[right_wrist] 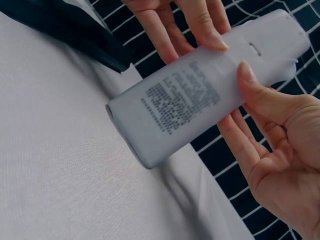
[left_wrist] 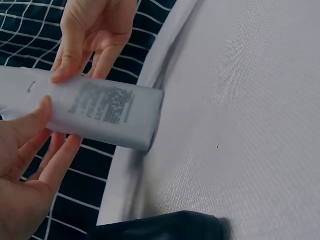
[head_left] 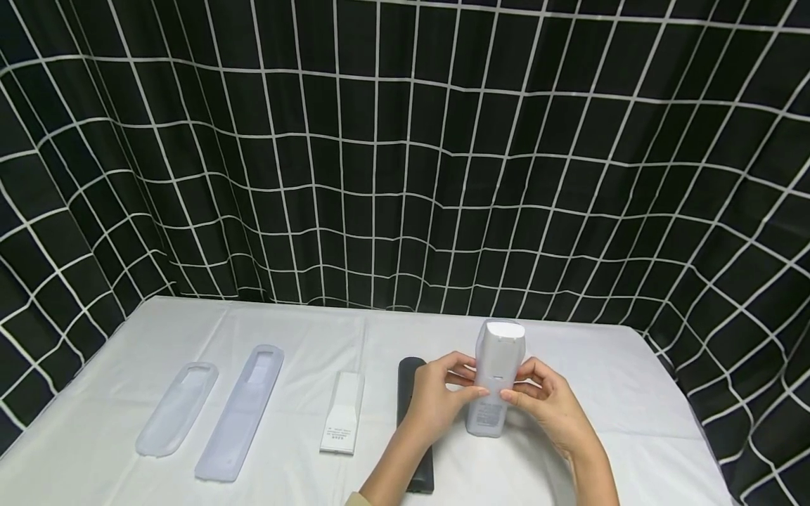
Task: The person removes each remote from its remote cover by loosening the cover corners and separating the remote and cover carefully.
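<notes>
Both hands hold a white remote control (head_left: 503, 351) upright above the table's right half, its printed back towards me. A translucent silicone cover (head_left: 485, 423) wraps its lower part. Near the top the cover flares loosely at the sides, and the white end shows bare. My left hand (head_left: 441, 393) pinches the left side, thumb on the back and fingers behind. On the opposite side my right hand (head_left: 557, 407) grips in the same way. In the right wrist view small print shows through the cover (right_wrist: 135, 120). The remote's front is hidden.
A black remote (head_left: 422, 478) lies partly under my left forearm. Left of it is another white remote (head_left: 342, 414), face down. Two translucent covers, a long one (head_left: 237, 422) and a shorter one (head_left: 177, 411), lie farther left on the white tablecloth (head_left: 291, 471). Black gridded curtain hangs behind.
</notes>
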Demonstrator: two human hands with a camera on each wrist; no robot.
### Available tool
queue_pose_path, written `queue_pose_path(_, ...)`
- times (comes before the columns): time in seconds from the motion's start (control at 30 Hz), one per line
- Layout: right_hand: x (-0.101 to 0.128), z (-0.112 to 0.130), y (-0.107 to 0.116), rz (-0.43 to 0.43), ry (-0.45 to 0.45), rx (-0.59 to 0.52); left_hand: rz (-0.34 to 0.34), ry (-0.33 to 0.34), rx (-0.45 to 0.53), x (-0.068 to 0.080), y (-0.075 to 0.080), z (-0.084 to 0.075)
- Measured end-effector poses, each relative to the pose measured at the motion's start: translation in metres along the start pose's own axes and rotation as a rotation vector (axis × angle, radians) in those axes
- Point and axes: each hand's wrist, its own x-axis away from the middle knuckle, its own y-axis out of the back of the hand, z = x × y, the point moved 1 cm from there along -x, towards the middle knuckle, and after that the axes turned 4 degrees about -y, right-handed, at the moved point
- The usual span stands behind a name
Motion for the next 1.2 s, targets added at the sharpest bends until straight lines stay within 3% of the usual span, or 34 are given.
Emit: queue_pose_path(1.2,0.001,-0.012,0.002,0.089,-0.031,-0.032,0.029,0.03,-0.036,0.006,-0.002,0.008)
